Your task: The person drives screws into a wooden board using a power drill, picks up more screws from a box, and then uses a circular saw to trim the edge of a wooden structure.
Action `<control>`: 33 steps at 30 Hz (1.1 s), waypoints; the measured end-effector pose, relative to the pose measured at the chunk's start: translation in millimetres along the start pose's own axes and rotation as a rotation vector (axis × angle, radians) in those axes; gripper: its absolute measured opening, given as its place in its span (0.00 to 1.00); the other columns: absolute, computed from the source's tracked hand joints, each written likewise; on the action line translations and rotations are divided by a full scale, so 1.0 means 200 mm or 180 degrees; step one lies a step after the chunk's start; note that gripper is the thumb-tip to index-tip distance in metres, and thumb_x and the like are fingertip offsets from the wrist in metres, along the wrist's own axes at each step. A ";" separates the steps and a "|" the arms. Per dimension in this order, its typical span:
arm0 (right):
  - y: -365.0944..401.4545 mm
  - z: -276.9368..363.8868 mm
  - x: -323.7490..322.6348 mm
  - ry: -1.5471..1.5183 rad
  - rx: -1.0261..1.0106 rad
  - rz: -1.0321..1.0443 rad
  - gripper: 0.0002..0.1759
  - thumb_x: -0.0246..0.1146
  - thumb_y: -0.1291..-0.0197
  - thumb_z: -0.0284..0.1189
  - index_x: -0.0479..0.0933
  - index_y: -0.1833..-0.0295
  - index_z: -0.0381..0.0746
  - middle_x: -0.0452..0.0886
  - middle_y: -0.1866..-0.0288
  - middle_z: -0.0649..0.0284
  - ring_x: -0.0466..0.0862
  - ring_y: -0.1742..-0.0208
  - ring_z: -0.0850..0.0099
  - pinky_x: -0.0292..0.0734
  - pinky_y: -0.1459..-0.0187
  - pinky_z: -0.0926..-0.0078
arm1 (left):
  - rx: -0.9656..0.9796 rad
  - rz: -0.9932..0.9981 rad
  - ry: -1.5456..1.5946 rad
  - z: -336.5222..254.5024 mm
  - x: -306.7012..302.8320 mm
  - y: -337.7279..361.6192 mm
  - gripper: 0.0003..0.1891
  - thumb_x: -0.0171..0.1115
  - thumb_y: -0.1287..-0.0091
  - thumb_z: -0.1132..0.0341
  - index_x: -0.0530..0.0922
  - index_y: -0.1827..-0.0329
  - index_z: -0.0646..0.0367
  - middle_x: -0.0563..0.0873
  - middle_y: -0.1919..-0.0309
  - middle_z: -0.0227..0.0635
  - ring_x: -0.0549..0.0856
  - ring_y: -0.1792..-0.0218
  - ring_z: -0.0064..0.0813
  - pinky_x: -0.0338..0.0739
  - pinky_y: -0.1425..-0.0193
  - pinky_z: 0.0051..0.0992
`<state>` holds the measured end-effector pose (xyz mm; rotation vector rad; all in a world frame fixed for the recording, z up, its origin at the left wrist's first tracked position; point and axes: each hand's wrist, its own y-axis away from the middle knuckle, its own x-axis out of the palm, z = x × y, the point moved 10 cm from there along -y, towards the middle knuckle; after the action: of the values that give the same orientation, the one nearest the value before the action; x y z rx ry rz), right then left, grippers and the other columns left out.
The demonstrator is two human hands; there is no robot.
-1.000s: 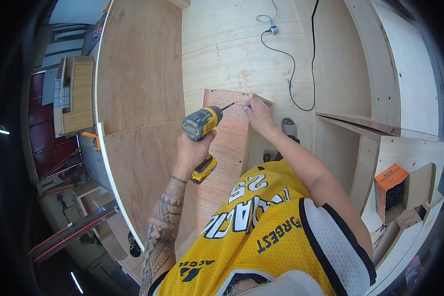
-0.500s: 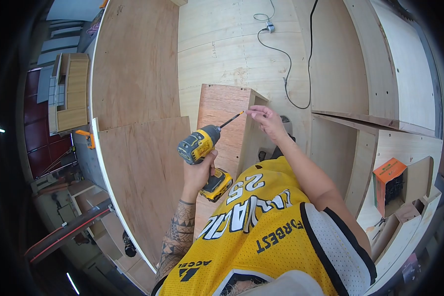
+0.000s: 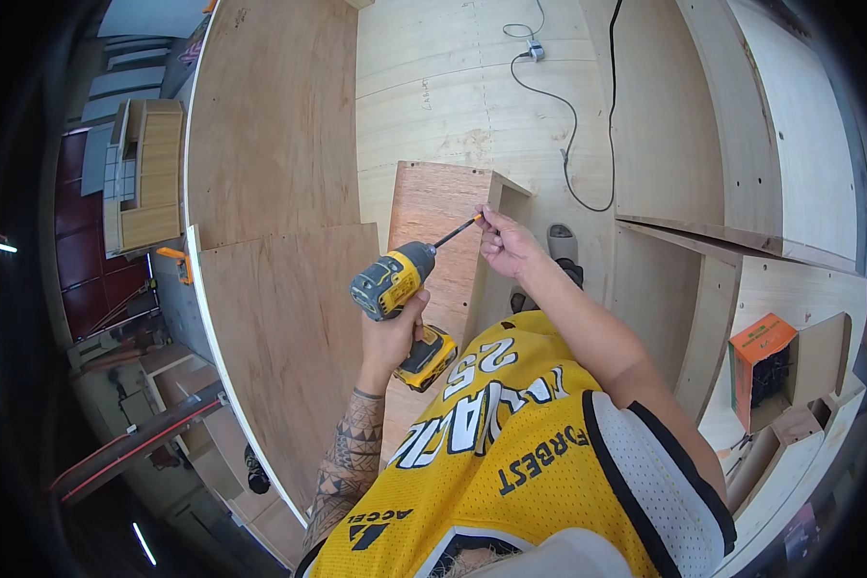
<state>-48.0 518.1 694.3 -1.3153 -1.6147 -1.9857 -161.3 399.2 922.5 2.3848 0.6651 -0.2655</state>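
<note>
My left hand (image 3: 392,332) is wrapped round the grip of a yellow and black cordless driver (image 3: 393,279). Its long dark bit (image 3: 458,231) points up and to the right. At the bit's orange-marked tip, my right hand (image 3: 506,241) is pinched closed; whatever lies between its fingertips is too small to tell. Beneath the driver lies the reddish plywood face of a box (image 3: 438,202), open on its right side.
Large plywood panels (image 3: 275,125) stand at the left. A cable with a plug (image 3: 533,50) lies on the pale wood surface. At the right are wooden cabinets and an orange box (image 3: 763,337) of dark screws. A sandalled foot (image 3: 562,241) shows beyond my right hand.
The fingers of my right hand have curled in more and shifted slightly left, closer round the bit's tip. The whole view has shifted slightly; the driver stays in my left hand.
</note>
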 end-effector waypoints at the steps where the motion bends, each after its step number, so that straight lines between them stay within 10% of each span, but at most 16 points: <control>1: -0.01 -0.01 0.00 -0.0011 0.0006 0.0007 0.09 0.69 0.20 0.36 0.86 0.45 0.43 0.85 0.54 0.71 0.64 0.78 0.87 0.63 0.73 0.85 | 0.0029 -0.0026 -0.0032 0.00 0.00 0.00 0.08 0.72 0.26 0.71 0.83 0.49 0.62 0.83 0.74 0.29 0.81 0.81 0.21 0.75 0.76 0.22; 12: -0.11 -0.03 0.04 -0.0153 -0.0106 -0.0155 0.09 0.64 0.17 0.37 0.85 0.45 0.45 0.86 0.55 0.70 0.63 0.80 0.86 0.64 0.75 0.82 | 0.0121 -0.0031 -0.0811 -0.08 0.06 -0.06 0.12 0.76 0.28 0.65 0.87 0.51 0.65 0.89 0.68 0.31 0.84 0.77 0.20 0.79 0.73 0.26; 18: -0.12 -0.02 0.07 -0.0266 -0.0192 -0.0254 0.08 0.64 0.17 0.38 0.84 0.48 0.47 0.89 0.52 0.68 0.65 0.81 0.86 0.65 0.77 0.83 | 0.0203 -0.0019 -0.1760 -0.28 0.09 -0.13 0.18 0.76 0.29 0.61 0.88 0.42 0.62 0.95 0.57 0.42 0.94 0.57 0.33 0.87 0.52 0.36; 21: -0.13 -0.04 0.07 -0.0234 -0.0127 -0.0305 0.10 0.60 0.14 0.38 0.83 0.42 0.46 0.88 0.46 0.69 0.63 0.80 0.86 0.64 0.76 0.85 | 0.0430 0.0023 -0.1782 -0.36 0.12 -0.15 0.14 0.75 0.29 0.63 0.86 0.48 0.64 0.86 0.72 0.30 0.83 0.79 0.20 0.79 0.74 0.26; 33: -0.13 -0.04 0.07 -0.0330 -0.0150 -0.0414 0.10 0.61 0.15 0.36 0.85 0.43 0.44 0.88 0.48 0.66 0.63 0.79 0.86 0.64 0.77 0.88 | 0.0369 0.0373 -0.2049 -0.47 0.15 -0.21 0.16 0.74 0.27 0.62 0.84 0.45 0.63 0.81 0.76 0.27 0.81 0.79 0.19 0.79 0.73 0.26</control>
<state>-76.5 524.5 688.7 -1.3843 -1.7520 -2.0736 -155.6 499.7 962.2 2.2382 0.2092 -0.9858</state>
